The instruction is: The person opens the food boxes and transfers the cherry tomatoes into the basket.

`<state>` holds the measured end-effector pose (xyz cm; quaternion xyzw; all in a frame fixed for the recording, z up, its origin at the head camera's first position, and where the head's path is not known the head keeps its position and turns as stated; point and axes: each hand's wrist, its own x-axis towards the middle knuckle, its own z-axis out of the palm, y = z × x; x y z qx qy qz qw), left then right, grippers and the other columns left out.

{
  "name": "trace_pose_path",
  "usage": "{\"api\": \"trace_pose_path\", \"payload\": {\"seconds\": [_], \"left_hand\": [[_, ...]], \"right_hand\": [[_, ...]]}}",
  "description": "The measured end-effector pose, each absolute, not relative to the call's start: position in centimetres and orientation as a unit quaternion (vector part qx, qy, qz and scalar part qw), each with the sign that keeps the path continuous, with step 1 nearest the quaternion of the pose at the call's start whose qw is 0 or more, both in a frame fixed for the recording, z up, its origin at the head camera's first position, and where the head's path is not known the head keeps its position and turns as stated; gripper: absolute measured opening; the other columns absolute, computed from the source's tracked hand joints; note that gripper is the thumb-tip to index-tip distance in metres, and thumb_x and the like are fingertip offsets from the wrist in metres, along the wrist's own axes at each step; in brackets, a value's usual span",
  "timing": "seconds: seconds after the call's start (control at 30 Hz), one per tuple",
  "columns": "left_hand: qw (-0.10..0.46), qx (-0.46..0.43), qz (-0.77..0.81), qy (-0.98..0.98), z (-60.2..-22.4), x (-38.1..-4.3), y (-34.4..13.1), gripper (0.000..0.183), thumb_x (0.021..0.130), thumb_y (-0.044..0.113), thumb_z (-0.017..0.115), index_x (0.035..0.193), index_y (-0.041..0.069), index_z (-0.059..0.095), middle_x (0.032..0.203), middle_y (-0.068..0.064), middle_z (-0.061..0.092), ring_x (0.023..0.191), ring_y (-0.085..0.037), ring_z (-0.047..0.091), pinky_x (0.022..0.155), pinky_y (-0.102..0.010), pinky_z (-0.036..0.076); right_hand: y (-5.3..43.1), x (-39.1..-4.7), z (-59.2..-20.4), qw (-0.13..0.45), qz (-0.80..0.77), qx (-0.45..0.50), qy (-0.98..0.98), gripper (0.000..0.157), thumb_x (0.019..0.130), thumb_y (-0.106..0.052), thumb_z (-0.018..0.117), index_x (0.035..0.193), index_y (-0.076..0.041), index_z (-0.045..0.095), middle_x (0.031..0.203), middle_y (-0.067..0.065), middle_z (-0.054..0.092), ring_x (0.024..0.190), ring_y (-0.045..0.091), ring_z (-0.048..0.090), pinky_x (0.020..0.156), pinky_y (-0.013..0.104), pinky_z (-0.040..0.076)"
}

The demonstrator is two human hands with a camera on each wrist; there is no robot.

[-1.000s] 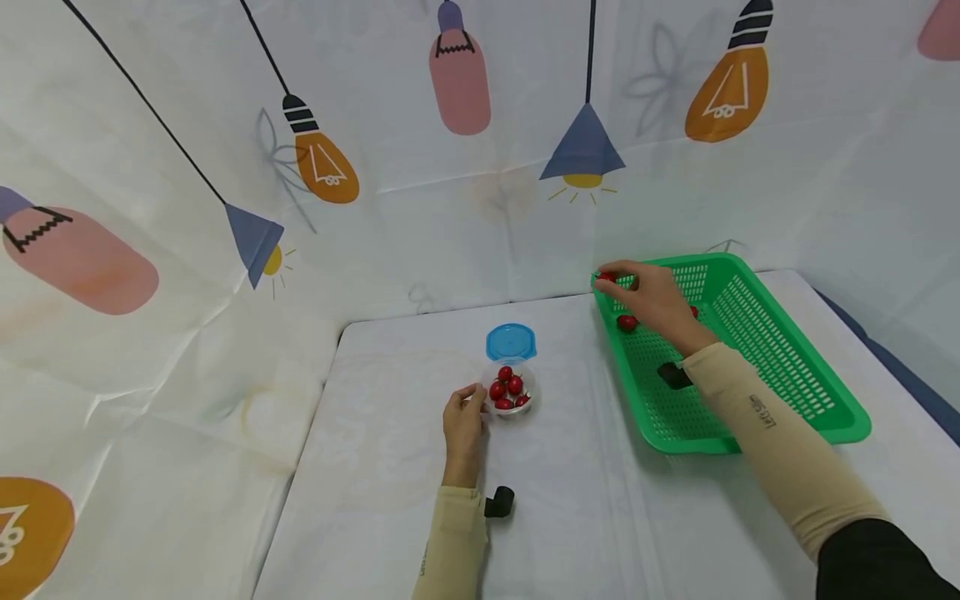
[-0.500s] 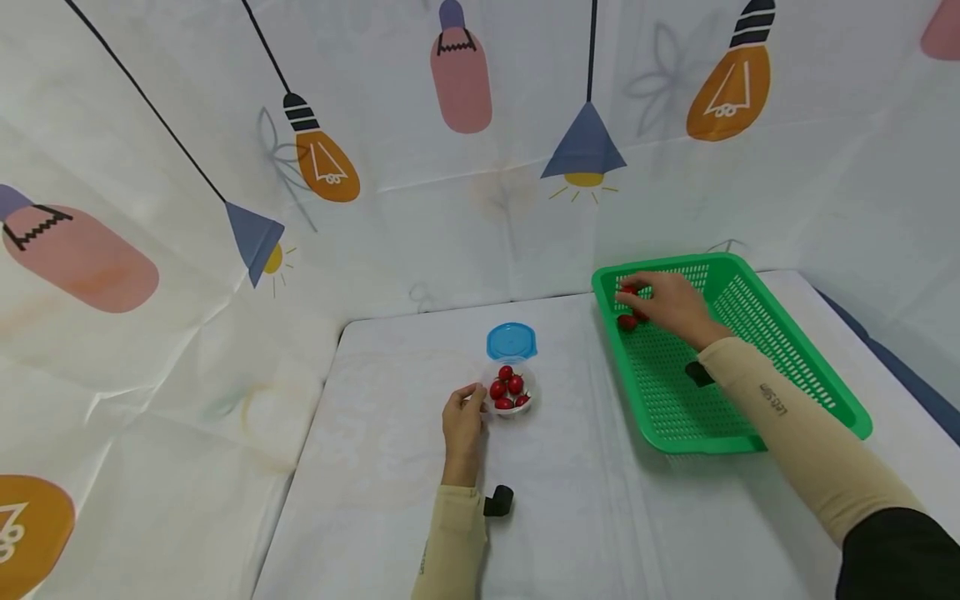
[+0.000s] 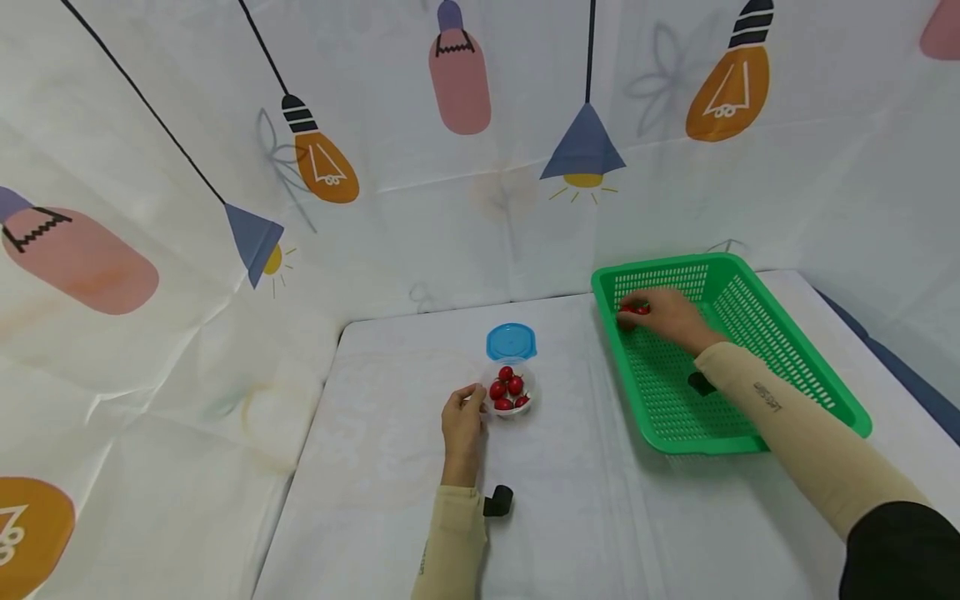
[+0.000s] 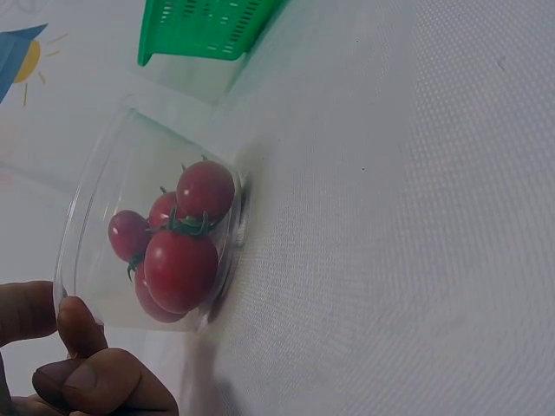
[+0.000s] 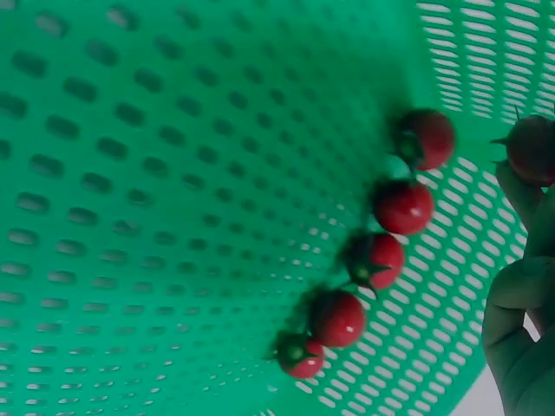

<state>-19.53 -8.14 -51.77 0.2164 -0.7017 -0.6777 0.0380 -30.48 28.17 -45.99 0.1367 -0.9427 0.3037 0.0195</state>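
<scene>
At the rim of a clear plastic cup [image 4: 104, 186], my left hand [image 3: 463, 429] pinches the edge between thumb and fingers. Several cherry tomatoes [image 4: 182, 269] with green stems lie in the bottom of the cup, which stands on the white cloth. My right hand [image 3: 670, 318] is inside the green plastic basket [image 3: 780, 350], at its far left part. A cherry tomato [image 5: 531, 149] is held by its fingertips at the edge of the right wrist view. More cherry tomatoes [image 5: 403, 208] lie in a row along the basket's corner.
A blue lid [image 3: 512, 342] lies on the cloth just behind the cup. Behind the table [image 3: 405, 375] rises a white sheet [image 3: 465, 233] printed with lamps and bulbs. The basket stands at the right, close to that sheet.
My right hand has moved from the basket's far left corner rightward and down into the basket, with a tomato at its fingertips. The left hand and the cup stay where they were.
</scene>
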Motion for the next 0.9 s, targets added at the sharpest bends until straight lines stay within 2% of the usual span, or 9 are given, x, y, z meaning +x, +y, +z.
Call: {"api": "trace_pose_path", "payload": {"seconds": [0.33,0.7,0.9], "left_hand": [[0.041,0.213,-0.675,-0.705,-51.8,-19.6,-8.1,0.032,0.1,0.029,0.064,0.122,0.006,0.065,0.092,-0.011,0.065,0.075,-0.021,0.053,0.061,-0.026,0.044],[0.033,0.216,-0.68,-0.7,-51.8,-19.6,-8.3,0.032,0.099,0.029,0.064,0.122,0.006,0.065,0.092,-0.012,0.065,0.074,-0.021,0.052,0.06,-0.026,0.043],[0.032,0.217,-0.679,-0.701,-51.7,-19.6,-8.3,0.032,0.099,0.029,0.064,0.122,0.007,0.066,0.092,-0.011,0.065,0.076,-0.021,0.053,0.063,-0.027,0.044]], "right_hand": [[28.1,-30.8,-47.3,0.005,0.27,0.167,-0.948,0.032,0.097,-0.025,0.07,0.123,-0.007,0.071,0.118,0.015,0.07,0.108,0.035,0.065,0.088,0.053,0.051],[27.9,-30.7,-48.2,0.031,0.226,0.175,-0.958,0.032,0.094,-0.025,0.075,0.123,-0.011,0.072,0.116,0.013,0.071,0.103,0.034,0.066,0.082,0.052,0.053],[27.9,-30.8,-48.7,0.028,0.226,0.185,-0.956,0.032,0.092,-0.02,0.076,0.122,-0.009,0.071,0.112,0.012,0.072,0.102,0.032,0.067,0.083,0.052,0.054]]}}
